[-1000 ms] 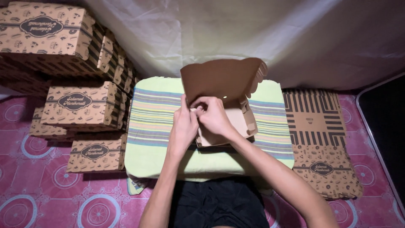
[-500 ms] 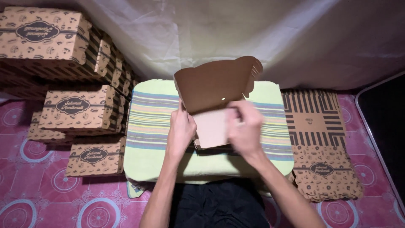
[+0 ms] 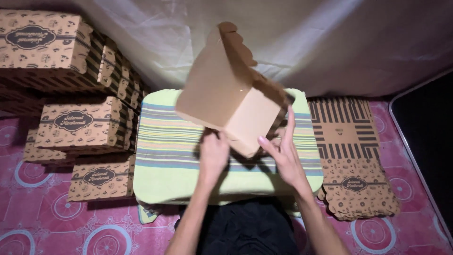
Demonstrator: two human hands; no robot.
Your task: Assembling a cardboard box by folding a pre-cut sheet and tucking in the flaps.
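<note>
Since half a second ago, you have lifted the brown cardboard box [image 3: 231,101] off the striped cushion [image 3: 165,141] and tipped it, so its plain underside now faces you and its scalloped lid flap [image 3: 236,42] points up and away. Before, the box lay low on the cushion with the lid standing open behind it.

Your left hand [image 3: 213,153] sits at the lower left edge of the box; its fingers curl under the box and grip it from below. Your right hand [image 3: 283,153] is at the lower right corner, palm toward the box, fingers [image 3: 289,123] extended upward along the side wall. Whether they press the wall or only rest beside it cannot be told.

The box is held in the air above the middle of the cushion, tilted, clear of the fabric.

To your left, assembled printed boxes [image 3: 78,123] stand stacked in several piles on the pink patterned floor [image 3: 28,222]. To your right, a stack of flat unfolded box blanks [image 3: 351,156] lies just beside the cushion. A pale cloth backdrop [image 3: 330,38] hangs behind.
</note>
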